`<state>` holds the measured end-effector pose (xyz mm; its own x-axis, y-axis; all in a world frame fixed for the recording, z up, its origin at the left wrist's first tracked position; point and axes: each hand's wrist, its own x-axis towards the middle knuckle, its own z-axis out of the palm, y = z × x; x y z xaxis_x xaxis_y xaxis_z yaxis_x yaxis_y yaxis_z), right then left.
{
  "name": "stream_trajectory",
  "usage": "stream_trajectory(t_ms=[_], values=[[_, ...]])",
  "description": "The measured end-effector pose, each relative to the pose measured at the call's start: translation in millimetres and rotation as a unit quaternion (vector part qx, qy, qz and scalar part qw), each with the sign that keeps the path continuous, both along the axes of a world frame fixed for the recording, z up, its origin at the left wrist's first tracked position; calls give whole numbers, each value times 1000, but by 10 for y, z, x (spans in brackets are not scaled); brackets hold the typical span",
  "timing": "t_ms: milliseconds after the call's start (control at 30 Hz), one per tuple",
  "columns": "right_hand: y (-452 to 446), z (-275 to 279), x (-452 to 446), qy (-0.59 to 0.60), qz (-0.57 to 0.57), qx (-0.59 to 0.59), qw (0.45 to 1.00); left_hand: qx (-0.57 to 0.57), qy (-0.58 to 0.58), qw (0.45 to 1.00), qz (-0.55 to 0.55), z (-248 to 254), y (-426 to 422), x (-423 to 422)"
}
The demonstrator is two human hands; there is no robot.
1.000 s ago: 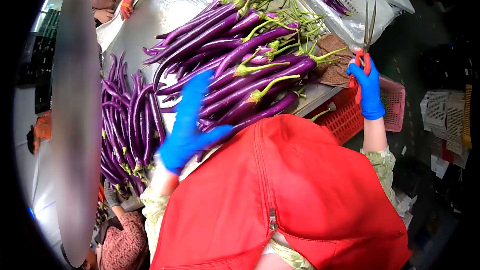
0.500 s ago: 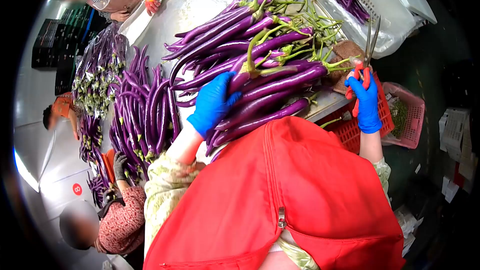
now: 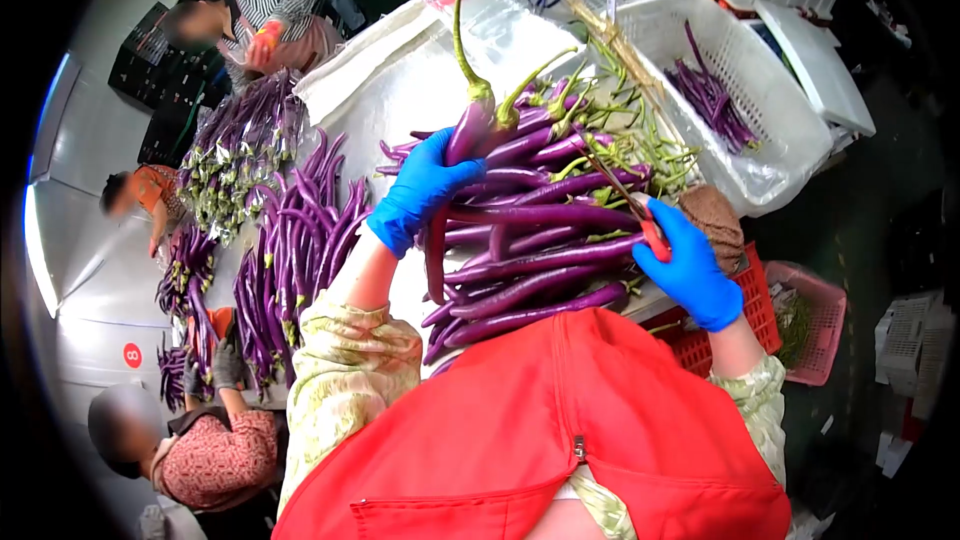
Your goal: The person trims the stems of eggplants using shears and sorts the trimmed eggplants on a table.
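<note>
My left hand [image 3: 425,192], in a blue glove, is closed round purple eggplants [image 3: 470,130] near their green stems, which point up and away. In my right hand [image 3: 693,265], also blue-gloved, are red-handled scissors [image 3: 640,208], their blades reaching left over the eggplant pile [image 3: 545,260]. The blades lie to the right of the held stems, apart from them. Under and around both hands the pile covers the metal table [image 3: 400,90]. Cut green stems [image 3: 655,145] lie along its right edge, by a brown cloth [image 3: 712,217].
A white crate [image 3: 790,140] with a few eggplants stands at the upper right. Red [image 3: 755,310] and pink [image 3: 825,330] baskets sit below the table's right edge. More eggplants [image 3: 300,240] and bagged ones [image 3: 235,155] lie left. Co-workers [image 3: 215,455] are along the left side.
My left hand has lifted eggplants from the pile, stems upward. My right hand has brought the scissors left, from beside the table to over the pile. The view has shifted, showing more of the far side.
</note>
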<state>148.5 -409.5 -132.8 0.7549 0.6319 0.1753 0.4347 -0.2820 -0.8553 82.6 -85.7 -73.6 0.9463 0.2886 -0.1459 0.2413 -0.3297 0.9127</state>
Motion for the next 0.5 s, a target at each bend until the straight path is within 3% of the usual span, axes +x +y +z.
stream_trajectory(t_ms=[100, 500], values=[[247, 44, 196, -142, -12, 10, 990, 3, -5, 1000, -4, -26, -4, 59], [690, 6, 384, -121, 15, -45, 992, 1, 6, 1000, 11, -143, 32, -45]])
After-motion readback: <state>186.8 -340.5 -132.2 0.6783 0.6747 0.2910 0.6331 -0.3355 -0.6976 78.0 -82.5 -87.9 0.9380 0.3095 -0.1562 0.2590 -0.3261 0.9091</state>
